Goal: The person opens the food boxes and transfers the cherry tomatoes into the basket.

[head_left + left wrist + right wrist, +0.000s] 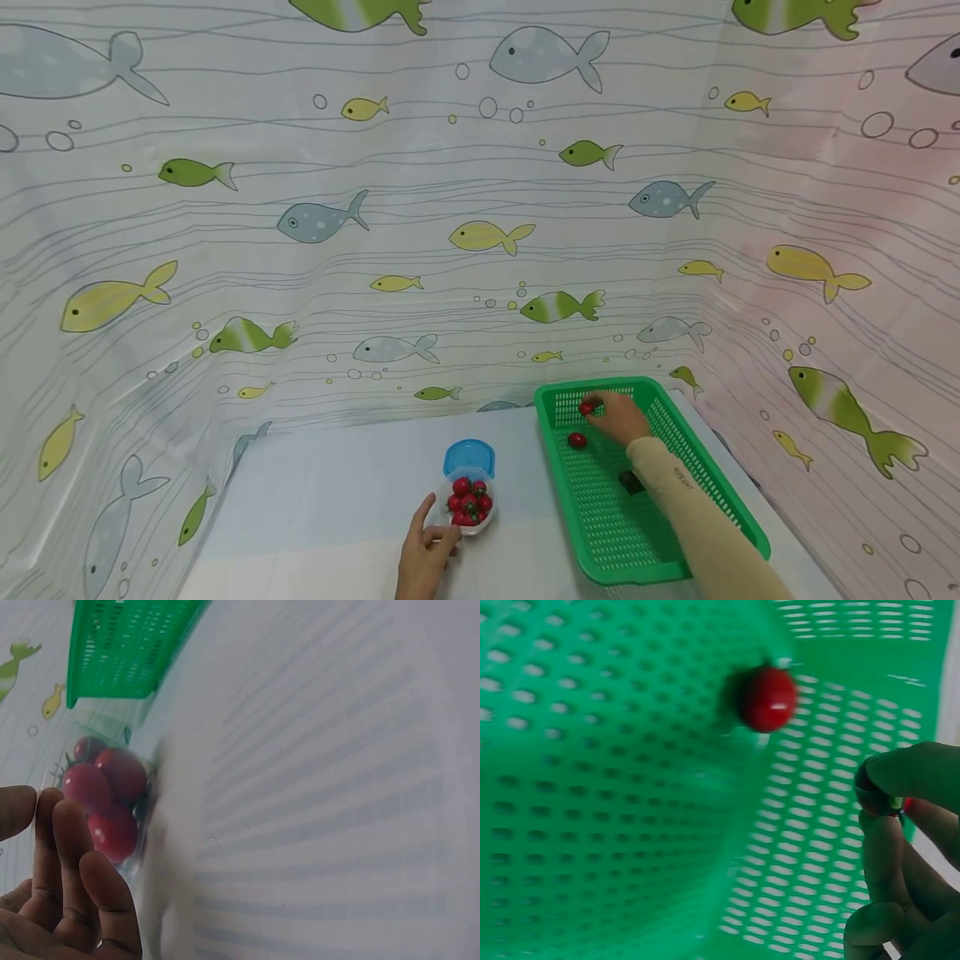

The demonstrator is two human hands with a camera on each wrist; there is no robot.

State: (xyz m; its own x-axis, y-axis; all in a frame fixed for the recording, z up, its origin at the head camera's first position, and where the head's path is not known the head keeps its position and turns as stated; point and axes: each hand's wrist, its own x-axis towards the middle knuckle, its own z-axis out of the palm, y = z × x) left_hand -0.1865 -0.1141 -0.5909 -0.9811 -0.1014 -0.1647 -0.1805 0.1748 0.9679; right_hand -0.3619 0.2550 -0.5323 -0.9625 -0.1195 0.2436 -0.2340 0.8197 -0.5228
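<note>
My right hand pinches a small red tomato inside the far end of the green basket. In the right wrist view the pinched tomato is in shadow, with a bit of green stem at the fingertips. Another tomato lies on the basket floor near its wall. My left hand is beside a clear container, its fingertips right at the near left edge. Several red tomatoes with green stems fill this container, and its blue lid stands open at the back.
A small dark object lies in the basket, partly covered by the right sleeve. Container and basket stand on a white table, the basket to the right. Fish-patterned curtains enclose the back and sides.
</note>
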